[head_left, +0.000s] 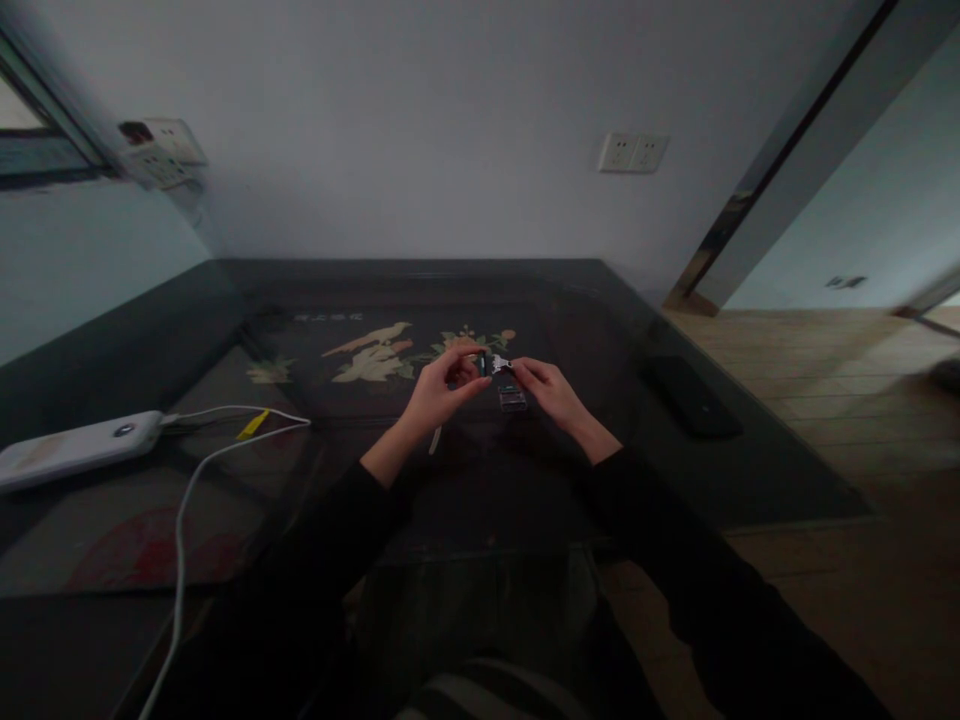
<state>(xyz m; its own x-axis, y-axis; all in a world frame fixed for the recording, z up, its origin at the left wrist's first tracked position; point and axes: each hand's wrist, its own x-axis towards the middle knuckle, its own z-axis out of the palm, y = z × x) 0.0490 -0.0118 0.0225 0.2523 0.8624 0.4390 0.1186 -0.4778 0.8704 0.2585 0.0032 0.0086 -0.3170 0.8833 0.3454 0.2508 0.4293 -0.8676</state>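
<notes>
Both of my hands are raised over the middle of a dark glass-topped table [750, 470]. My left hand [442, 388] pinches a small dark block [480, 364] between thumb and fingers. My right hand [547, 388] pinches a small shiny metal piece [501, 364] that meets the dark block. Just below them a small clear plastic case [512, 399] lies on the glass. A thin pale stick [435, 440] lies on the table under my left wrist.
A white power bank [75, 448] lies at the left with a white cable [187, 500] running toward me. A black phone [694, 397] lies at the right. Under the glass is a bird-and-flower picture [375, 355]. Wall sockets [632, 152] sit on the back wall.
</notes>
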